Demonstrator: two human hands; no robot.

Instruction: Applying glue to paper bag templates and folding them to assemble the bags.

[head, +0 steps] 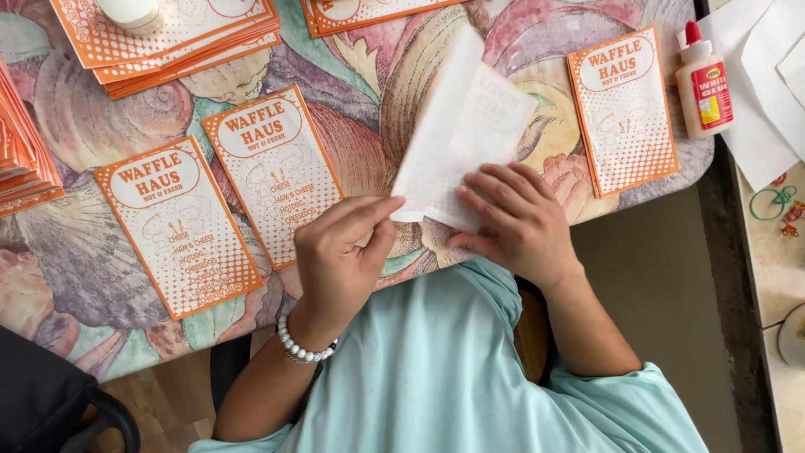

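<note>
A white paper sheet (457,126), partly folded with its blank back up, lies on the patterned table (369,159). My left hand (340,256), with a white bead bracelet at the wrist, pinches the sheet's lower left corner. My right hand (516,220) lies flat with fingers spread on the lower right part of the sheet, pressing it down. Both hands rest near the table's front edge, just above my light teal shirt.
Three finished orange-and-white printed paper bags lie flat: two at the left (180,226) (272,172), one at the right (623,109). Stacks of the same bags sit at top left (168,38) and far left (21,151). A white glue bottle (704,84) stands at right beside white sheets (763,75).
</note>
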